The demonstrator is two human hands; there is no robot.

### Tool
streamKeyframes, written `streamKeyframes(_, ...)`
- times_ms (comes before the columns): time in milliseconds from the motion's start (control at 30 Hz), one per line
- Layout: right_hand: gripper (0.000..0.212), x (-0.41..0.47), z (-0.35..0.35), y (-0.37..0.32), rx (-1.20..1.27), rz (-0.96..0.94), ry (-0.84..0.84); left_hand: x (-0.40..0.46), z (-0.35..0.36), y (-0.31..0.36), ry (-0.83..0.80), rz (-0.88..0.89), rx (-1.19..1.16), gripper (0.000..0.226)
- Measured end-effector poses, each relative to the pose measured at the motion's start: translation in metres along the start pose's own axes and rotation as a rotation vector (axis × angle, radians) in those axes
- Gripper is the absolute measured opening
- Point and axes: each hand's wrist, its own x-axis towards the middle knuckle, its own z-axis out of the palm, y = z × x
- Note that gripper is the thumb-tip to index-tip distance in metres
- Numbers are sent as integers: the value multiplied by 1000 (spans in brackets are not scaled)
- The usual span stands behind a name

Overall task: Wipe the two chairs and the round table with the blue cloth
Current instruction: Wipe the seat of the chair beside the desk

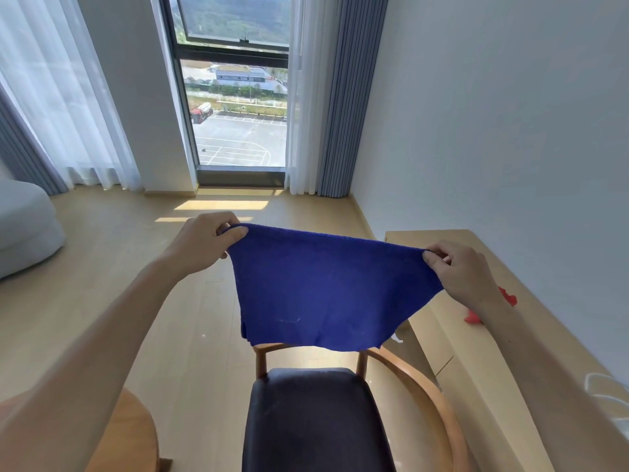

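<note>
Obs.: Blue cloth (pixel 326 291) held up in the air, spread flat between both hands, top edge pulled taut from one hand to the other.

Left hand (pixel 204 243): thumb and curled fingers pinch the cloth's upper left corner; thumb tip lies on the near face of the fabric.

Right hand (pixel 463 270): thumb and fingers pinch the upper right corner, fabric bunched under the thumb.

The cloth hangs down from the fingers; its lower edge is free and ragged, above the chair (pixel 316 420) and in front of its wooden back rail. No contact visible between cloth and chair.

Chair: dark padded seat, curved wooden armrest below the right hand.

Round table (pixel 132 437): only an edge shows, below the left forearm.

Long wooden desk (pixel 476 352) runs along the wall under the right wrist; a red object (pixel 509 296) lies on it just beyond the wrist, partly hidden.
</note>
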Motion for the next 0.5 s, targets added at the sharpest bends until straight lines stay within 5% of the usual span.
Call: streamKeyframes(500, 21, -2, -9, -4, 36, -56, -169, -4, -7, -7, -146, -17, -139, 22)
